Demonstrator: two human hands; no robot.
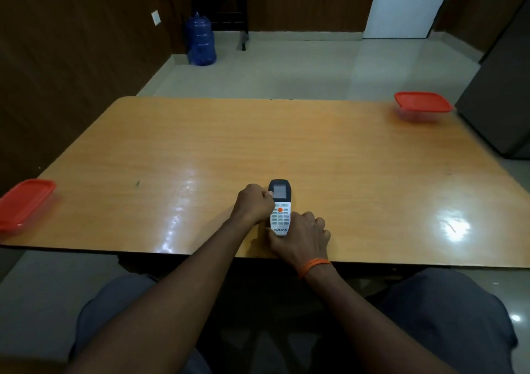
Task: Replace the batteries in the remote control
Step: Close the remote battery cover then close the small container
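Farthest left, at about nine o'clock on the wooden table [329, 150], sits an orange-lidded container [24, 203], half off the picture's edge and well apart from the work. Nearer the middle, at roughly six o'clock close to the near edge, the left hand [253, 204] is curled against the left side of the remote control [280, 208], its thumb tip touching the rim of the dark screen end; I judge it is closed on the casing to steady it. The remote lies face up, buttons and brand label showing, so the battery cover is presumably underneath and not yet reached. Just right of it, the right hand [301, 234], an orange band [314, 266] at its wrist, wraps the lower end, fingers closed around the body near the label. Holding both ends this way likely prepares for turning it over. No batteries are visible anywhere. Far off at two o'clock, a second orange-lidded container [423, 105] rests near the far corner.
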